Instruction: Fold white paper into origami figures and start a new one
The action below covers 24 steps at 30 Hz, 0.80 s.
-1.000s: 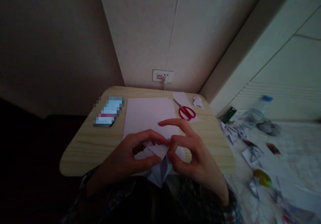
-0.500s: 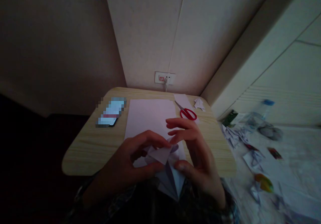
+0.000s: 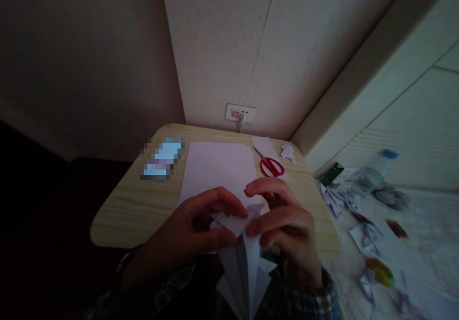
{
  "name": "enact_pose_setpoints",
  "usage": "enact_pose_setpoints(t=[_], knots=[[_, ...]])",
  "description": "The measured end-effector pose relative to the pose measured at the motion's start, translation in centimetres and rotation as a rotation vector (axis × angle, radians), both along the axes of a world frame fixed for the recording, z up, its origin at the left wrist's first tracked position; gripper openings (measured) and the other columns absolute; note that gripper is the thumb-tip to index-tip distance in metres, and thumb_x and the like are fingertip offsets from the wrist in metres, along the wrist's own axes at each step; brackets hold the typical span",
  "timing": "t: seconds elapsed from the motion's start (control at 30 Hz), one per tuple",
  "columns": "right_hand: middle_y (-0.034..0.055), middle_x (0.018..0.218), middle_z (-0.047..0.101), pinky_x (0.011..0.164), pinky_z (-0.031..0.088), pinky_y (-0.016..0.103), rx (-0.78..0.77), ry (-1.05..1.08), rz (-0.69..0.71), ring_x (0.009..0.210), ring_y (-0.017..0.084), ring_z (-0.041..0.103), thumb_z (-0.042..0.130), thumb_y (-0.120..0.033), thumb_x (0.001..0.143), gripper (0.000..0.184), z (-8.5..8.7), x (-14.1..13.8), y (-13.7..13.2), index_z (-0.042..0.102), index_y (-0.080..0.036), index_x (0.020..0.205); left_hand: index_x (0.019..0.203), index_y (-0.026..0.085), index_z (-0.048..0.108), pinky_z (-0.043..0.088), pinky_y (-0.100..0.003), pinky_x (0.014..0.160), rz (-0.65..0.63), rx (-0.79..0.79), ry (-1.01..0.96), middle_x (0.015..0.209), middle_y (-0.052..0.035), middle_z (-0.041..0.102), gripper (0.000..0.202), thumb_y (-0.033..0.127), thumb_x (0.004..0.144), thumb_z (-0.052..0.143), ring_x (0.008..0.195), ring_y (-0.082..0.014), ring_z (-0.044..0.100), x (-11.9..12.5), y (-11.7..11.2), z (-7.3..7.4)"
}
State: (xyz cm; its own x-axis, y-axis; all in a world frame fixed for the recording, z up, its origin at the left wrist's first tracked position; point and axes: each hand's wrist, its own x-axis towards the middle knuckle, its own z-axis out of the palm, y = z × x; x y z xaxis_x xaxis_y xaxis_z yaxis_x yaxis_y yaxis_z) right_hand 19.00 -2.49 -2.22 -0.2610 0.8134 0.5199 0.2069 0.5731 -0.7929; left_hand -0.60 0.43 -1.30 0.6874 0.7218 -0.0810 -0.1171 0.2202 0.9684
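Note:
A folded white paper piece [image 3: 244, 262] hangs between both hands at the near edge of the small wooden table [image 3: 122, 210]. My left hand [image 3: 190, 234] pinches its upper left part between thumb and fingers. My right hand [image 3: 287, 229] is curled round its upper right part, fingertips pressed on a small flap. The paper's pointed layers spread downward toward my lap.
A flat white sheet [image 3: 218, 167] lies on the table beyond my hands. Red-handled scissors [image 3: 270, 165] and a small folded paper figure [image 3: 288, 152] sit at the far right corner, a phone [image 3: 163, 165] at the left. Paper scraps and a bottle [image 3: 376, 169] litter the surface to the right.
The folded paper has dropped lower and its pointed layers now fan out toward me. My right hand's fingers have curled down onto it. The view has shifted a little.

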Motion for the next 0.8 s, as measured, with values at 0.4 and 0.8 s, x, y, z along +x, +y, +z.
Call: enact_pose_setpoints(t=[0.4,0.8], knots=[[0.003,0.115,0.06,0.095,0.046,0.042,-0.091,0.075,0.061,0.106,0.022,0.055,0.065,-0.044,0.079,0.017,-0.3,-0.3,0.3,0.068,-0.028,0.084,0.09,0.018,0.059,0.042,-0.021,0.058,-0.014,-0.03,0.034,0.078,0.0005,0.062,0.031,0.034,0.068,0.074,0.068,-0.0123,0.055,-0.1,0.0,0.1],[0.0056,0.114,0.057,0.084,0.048,0.033,-0.393,0.309,0.052,0.099,0.019,0.057,0.067,-0.043,0.077,0.033,-0.7,-1.3,0.4,0.051,-0.025,0.1,0.089,0.02,0.059,0.046,-0.02,0.064,0.191,0.128,0.159,0.084,0.0025,0.063,0.02,0.023,0.072,0.069,0.071,-0.011,0.058,0.0,-0.3,1.1]])
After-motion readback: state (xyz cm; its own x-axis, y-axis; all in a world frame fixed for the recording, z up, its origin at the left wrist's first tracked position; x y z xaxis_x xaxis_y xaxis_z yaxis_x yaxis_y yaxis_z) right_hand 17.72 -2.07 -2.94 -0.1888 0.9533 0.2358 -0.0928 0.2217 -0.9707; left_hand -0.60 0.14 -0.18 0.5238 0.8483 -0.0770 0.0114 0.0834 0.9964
